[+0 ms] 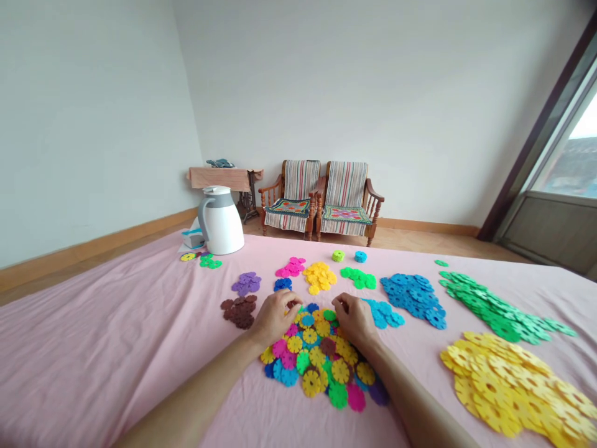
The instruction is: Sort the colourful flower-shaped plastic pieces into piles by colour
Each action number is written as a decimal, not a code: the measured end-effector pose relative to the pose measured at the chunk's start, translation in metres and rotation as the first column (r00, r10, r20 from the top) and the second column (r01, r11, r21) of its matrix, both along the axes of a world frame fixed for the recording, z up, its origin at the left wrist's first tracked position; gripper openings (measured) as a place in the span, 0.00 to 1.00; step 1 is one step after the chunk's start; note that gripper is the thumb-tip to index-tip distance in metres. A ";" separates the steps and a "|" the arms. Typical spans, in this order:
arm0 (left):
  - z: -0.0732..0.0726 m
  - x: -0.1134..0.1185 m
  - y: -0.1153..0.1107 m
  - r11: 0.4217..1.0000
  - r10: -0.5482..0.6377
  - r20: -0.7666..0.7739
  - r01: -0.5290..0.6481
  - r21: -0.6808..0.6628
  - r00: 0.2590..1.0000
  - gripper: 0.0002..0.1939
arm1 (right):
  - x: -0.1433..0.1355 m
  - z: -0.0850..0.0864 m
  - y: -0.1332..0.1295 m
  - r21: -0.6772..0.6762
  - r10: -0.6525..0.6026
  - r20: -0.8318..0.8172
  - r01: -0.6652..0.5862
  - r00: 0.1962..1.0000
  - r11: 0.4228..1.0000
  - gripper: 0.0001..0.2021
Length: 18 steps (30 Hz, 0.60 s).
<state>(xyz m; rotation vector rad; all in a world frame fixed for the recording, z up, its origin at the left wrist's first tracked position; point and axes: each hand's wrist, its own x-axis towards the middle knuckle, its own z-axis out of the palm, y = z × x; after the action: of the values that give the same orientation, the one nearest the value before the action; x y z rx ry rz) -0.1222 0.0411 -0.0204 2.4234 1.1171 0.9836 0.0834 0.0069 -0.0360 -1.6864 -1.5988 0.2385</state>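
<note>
My left hand (278,316) is over the far left edge of a mixed pile of flower-shaped plastic discs (317,357), its fingers curled together. Opposite it, my right hand (353,318) is above the pile's far right side, also with curled fingers. Whatever either hand may hold is hidden or too small to name. Brown discs (239,311) and dark blue discs (282,284) lie near my left hand. Light blue discs (387,315) are just right of my right hand. Beyond both hands sits a small heap of yellow discs (319,277).
Sorted heaps of purple (247,284), pink (290,267), green (359,277) and blue discs (413,297) lie on the pink cloth (153,348). Large yellow discs (517,382) spread at right. A white jug (224,225) stands at back left. Two wooden chairs (346,193) are beyond.
</note>
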 end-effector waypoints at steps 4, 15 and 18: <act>0.001 0.001 -0.002 1.000 0.000 -0.031 0.000 0.017 1.000 0.08 | 0.002 -0.003 0.002 0.003 -0.003 0.018 0.002 1.000 1.000 0.13; -0.001 -0.002 0.003 0.997 0.037 -0.045 -0.034 0.068 0.998 0.07 | 0.007 -0.007 0.007 0.010 -0.024 -0.050 0.025 0.998 1.000 0.12; 0.000 0.000 0.006 0.998 0.024 -0.055 -0.021 0.065 0.998 0.07 | 0.008 -0.007 0.008 0.021 -0.030 -0.068 0.032 0.997 0.999 0.12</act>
<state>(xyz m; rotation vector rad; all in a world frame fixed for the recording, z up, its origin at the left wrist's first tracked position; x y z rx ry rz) -0.1219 0.0475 -0.0203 2.5087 1.1504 0.9794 0.0909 0.0151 -0.0428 -1.6674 -1.5191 0.2584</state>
